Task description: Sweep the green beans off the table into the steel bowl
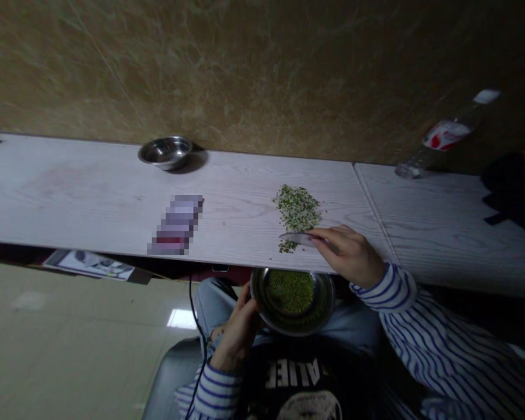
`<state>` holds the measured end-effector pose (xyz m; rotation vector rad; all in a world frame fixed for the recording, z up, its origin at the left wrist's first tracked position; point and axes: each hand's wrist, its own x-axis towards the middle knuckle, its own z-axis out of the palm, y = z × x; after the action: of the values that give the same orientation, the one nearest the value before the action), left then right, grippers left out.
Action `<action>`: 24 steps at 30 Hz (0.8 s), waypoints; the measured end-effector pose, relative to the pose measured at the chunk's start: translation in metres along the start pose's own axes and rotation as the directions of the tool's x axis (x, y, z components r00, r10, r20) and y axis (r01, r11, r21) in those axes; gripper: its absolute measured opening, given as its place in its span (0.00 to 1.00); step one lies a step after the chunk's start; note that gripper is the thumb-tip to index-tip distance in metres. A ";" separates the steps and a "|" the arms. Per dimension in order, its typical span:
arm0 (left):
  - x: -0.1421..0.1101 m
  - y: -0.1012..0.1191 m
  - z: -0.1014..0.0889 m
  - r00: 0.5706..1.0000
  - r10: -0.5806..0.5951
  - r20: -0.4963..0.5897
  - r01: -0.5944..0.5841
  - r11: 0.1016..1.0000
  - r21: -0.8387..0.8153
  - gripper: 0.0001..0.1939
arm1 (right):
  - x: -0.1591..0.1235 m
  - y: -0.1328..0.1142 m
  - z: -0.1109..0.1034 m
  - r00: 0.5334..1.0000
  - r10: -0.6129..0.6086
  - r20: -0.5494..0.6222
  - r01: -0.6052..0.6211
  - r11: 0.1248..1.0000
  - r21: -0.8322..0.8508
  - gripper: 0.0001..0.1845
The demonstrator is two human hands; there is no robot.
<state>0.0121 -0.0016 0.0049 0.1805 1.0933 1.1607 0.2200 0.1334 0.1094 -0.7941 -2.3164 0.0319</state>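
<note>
Containers: a round, shiny metal bowl (pixel 327 303) sits just off the near edge of the pale, wood-grained tabletop (pixel 236 227), its floor covered with small green grains (pixel 291 291). A second, shallow silver metal bowl (pixel 168 157) stands at the back edge, left of centre, bare metal showing inside. A clear plastic bottle (pixel 447 135) with a white cap and red-and-white label stands near the back edge, right of the tabletop seam (pixel 373 210); contents cannot be told. Loose green grains (pixel 298 207) lie on the tabletop left of the seam, thickest midway between back and near edges, with a smaller cluster closer to the near edge. Grip, left hand (pixel 240 326): partly closed, thumb and fingers on the left rim of the grain-filled bowl. Grip, right hand (pixel 354 256): closed around the handle end of a thin, silvery, knife-like blade (pixel 296 238), which points left across the smaller cluster by the near edge; contact between blade and tabletop cannot be told. A flat, rectangular, pixelated object (pixel 175 224) lies left of the loose grains, reaching the near edge.
</note>
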 end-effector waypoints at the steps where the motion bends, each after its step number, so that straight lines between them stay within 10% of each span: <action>1: 0.001 -0.001 -0.001 1.000 -0.001 -0.003 0.001 1.000 0.006 0.32 | -0.007 -0.003 -0.002 0.999 0.035 -0.022 -0.035 0.999 -0.009 0.09; 24: -0.002 0.006 -0.003 1.000 -0.015 -0.025 0.016 0.999 0.033 0.31 | -0.025 -0.014 0.005 0.994 0.071 0.083 -0.066 0.996 -0.059 0.11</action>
<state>0.0055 -0.0016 0.0082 0.1837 1.1347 1.1340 0.2241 0.1094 0.0939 -0.9168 -2.3787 0.0312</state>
